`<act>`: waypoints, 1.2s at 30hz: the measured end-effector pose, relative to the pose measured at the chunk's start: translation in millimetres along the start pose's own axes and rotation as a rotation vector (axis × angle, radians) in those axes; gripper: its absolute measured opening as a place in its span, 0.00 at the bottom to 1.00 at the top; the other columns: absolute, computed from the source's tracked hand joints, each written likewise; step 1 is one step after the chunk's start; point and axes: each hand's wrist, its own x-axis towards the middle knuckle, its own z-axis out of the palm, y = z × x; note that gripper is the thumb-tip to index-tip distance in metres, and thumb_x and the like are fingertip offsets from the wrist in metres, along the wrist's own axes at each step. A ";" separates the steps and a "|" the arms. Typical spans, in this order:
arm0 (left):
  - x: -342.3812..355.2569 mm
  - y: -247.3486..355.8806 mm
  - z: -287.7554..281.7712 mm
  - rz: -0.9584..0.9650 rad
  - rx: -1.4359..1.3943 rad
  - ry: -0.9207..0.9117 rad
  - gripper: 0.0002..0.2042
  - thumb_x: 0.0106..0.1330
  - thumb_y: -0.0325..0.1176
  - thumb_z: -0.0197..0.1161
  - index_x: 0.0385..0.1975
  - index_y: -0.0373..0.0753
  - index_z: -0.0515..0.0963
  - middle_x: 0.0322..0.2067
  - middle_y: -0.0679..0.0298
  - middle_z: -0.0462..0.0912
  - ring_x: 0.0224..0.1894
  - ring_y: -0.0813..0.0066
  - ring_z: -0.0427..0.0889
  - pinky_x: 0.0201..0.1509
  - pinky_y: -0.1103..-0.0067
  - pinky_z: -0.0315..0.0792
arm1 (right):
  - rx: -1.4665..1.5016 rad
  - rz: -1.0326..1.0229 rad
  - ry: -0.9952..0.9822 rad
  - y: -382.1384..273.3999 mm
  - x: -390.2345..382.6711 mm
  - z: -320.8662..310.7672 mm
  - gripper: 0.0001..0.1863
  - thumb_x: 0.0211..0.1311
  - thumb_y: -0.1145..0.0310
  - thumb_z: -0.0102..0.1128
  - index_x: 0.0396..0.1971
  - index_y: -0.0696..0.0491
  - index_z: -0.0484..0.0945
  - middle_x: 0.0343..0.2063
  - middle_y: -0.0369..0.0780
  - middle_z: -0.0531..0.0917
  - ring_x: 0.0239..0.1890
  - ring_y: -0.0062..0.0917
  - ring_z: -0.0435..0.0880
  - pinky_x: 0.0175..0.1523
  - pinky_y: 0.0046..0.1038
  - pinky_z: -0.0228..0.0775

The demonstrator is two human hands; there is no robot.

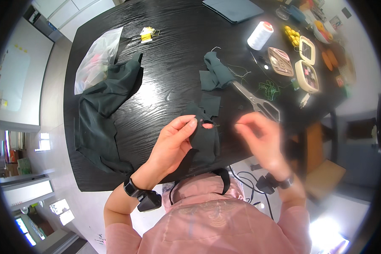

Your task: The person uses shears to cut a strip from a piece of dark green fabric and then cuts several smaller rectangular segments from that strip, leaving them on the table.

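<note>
My left hand pinches a small dark green cloth between thumb and fingers, above the near part of the table. A fingertip shows pink through a gap in the cloth. To its right, apart from the cloth, my right hand is closed in a pinch and slightly blurred; whatever it holds is too fine to make out. Metal scissors lie just beyond the right hand, their blades reaching toward a crumpled dark green scrap. Loose green thread lies tangled beside the scissors.
A larger dark green cloth and a translucent plastic bag lie on the left of the black table. Yellow thread on a card sits farther back. At right are a white thread spool, a pink sewing kit and an open cream case.
</note>
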 end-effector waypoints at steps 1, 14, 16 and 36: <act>-0.3 0.3 -1.0 0.026 -0.023 0.009 0.11 0.71 0.33 0.55 0.48 0.36 0.74 0.45 0.58 0.81 0.46 0.74 0.80 0.53 0.77 0.74 | -0.005 0.008 0.038 -2.9 -2.2 -4.3 0.04 0.56 0.80 0.63 0.31 0.60 0.78 0.25 0.37 0.82 0.27 0.18 0.79 0.35 0.20 0.72; 1.8 -4.3 8.1 -0.055 0.161 -0.034 0.13 0.71 0.31 0.54 0.52 0.36 0.72 0.41 0.62 0.82 0.43 0.78 0.81 0.50 0.80 0.75 | 0.401 0.504 -0.220 -1.1 14.0 9.2 0.12 0.64 0.66 0.59 0.33 0.62 0.80 0.27 0.37 0.81 0.28 0.17 0.79 0.33 0.19 0.72; 3.2 -3.7 11.1 -0.035 0.375 -0.051 0.15 0.69 0.29 0.55 0.55 0.35 0.71 0.37 0.65 0.83 0.41 0.81 0.82 0.47 0.86 0.73 | 0.325 0.478 -0.293 5.0 20.2 11.4 0.14 0.64 0.63 0.60 0.33 0.61 0.81 0.25 0.37 0.83 0.24 0.15 0.79 0.28 0.17 0.72; 3.1 -24.8 22.3 0.150 1.388 -0.186 0.44 0.48 0.22 0.70 0.68 0.49 0.57 0.17 0.62 0.76 0.18 0.74 0.76 0.27 0.78 0.72 | -0.033 0.378 -0.298 25.4 -4.1 -9.2 0.09 0.58 0.78 0.54 0.39 0.57 0.76 0.21 0.38 0.79 0.21 0.19 0.78 0.26 0.23 0.70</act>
